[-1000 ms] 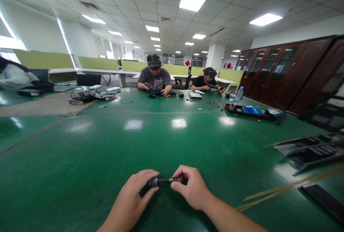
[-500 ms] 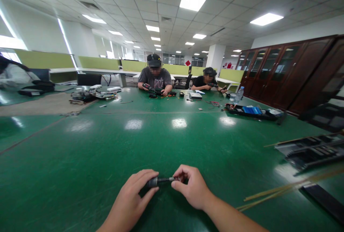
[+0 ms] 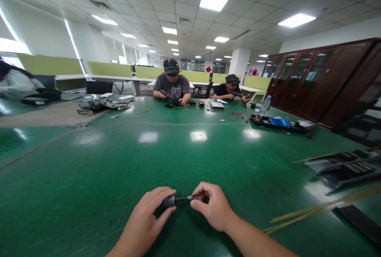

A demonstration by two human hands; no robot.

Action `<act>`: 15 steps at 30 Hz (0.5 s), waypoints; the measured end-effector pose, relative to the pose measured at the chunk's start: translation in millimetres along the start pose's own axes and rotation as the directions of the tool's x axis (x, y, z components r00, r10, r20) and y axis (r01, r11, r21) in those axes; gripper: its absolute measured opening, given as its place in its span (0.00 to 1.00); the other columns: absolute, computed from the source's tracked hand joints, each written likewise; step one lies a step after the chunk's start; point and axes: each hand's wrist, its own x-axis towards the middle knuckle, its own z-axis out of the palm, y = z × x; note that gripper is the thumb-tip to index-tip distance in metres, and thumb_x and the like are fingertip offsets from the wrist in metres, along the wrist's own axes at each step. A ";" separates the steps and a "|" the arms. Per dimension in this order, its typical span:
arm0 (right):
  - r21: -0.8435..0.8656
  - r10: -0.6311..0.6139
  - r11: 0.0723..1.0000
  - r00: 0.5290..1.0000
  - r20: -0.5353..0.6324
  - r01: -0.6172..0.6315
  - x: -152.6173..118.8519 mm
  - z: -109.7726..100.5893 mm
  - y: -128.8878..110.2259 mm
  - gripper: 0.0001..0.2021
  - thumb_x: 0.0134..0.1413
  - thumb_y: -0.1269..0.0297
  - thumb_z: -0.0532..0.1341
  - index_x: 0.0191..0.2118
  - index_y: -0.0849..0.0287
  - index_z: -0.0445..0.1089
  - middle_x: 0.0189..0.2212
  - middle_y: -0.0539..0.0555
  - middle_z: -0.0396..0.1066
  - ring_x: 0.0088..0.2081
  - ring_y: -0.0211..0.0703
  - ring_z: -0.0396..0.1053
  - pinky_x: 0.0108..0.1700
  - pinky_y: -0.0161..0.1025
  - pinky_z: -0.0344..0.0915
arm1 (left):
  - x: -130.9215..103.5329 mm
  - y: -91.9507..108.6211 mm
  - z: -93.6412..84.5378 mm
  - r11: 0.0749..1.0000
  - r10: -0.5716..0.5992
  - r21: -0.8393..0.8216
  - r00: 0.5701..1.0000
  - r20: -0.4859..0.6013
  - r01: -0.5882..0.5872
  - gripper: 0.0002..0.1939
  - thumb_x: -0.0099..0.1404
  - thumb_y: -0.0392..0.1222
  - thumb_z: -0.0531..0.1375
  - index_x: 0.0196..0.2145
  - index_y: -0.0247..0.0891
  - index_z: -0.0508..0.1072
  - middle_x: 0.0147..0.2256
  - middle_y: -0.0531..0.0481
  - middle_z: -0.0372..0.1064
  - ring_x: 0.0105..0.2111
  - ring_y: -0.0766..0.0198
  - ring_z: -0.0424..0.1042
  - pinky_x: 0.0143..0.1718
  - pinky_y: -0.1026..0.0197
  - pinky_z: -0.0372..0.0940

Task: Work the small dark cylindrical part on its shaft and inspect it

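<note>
Between my two hands, just above or on the green table point(image 3: 166, 157), lies a dark cylindrical part with a thin shaft point(image 3: 181, 199). My left hand point(image 3: 149, 213) is closed around its thick grey-black body, thumb below and fingers above. The shaft points right and ends in a lighter metal tip. My right hand point(image 3: 212, 207) pinches that tip end between thumb and curled fingers. Its fingertips partly hide a small metallic piece there, which I cannot make out. The exact kind of the part is unclear.
Thin yellowish rods point(image 3: 309, 211), a black flat bar point(image 3: 358, 223) and a dark metal frame point(image 3: 348, 167) lie at the right. Farther off are a black tray point(image 3: 279, 124), a bottle point(image 3: 264, 105) and a heap of parts point(image 3: 102, 104). Two people point(image 3: 172, 84) work across the table.
My hands and the part stay almost in place. The view shifts very slightly. Across the table, one person's hand with a dark tool has moved a little.
</note>
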 end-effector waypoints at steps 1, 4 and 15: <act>0.003 0.001 1.000 1.000 0.000 -0.001 0.0 0.0 -0.3 0.04 0.47 0.68 0.66 0.32 0.60 0.72 0.25 0.48 0.69 0.28 0.37 0.65 0.33 0.34 0.61 | 0.1 -0.6 0.4 1.000 -0.004 0.000 1.000 0.003 0.004 0.18 0.67 0.44 0.60 0.55 0.51 0.67 0.53 0.48 0.68 0.54 0.55 0.67 0.56 0.48 0.65; 0.012 0.001 1.000 1.000 0.002 -0.001 -0.2 0.4 -0.9 0.04 0.47 0.69 0.66 0.32 0.60 0.72 0.24 0.48 0.69 0.27 0.37 0.65 0.33 0.34 0.61 | 0.0 -3.9 0.8 1.000 -0.022 0.002 1.000 0.004 0.022 0.19 0.67 0.45 0.59 0.55 0.52 0.66 0.53 0.49 0.67 0.55 0.56 0.66 0.57 0.48 0.64; 0.238 0.031 0.970 0.998 0.049 -0.042 4.1 -2.6 2.5 0.12 0.61 0.56 0.59 0.34 0.61 0.68 0.27 0.51 0.70 0.26 0.37 0.68 0.31 0.34 0.63 | 9.6 -1.2 -3.0 0.943 -0.250 -0.245 0.965 -0.073 0.226 0.15 0.68 0.48 0.57 0.51 0.45 0.65 0.49 0.47 0.71 0.51 0.56 0.71 0.53 0.52 0.68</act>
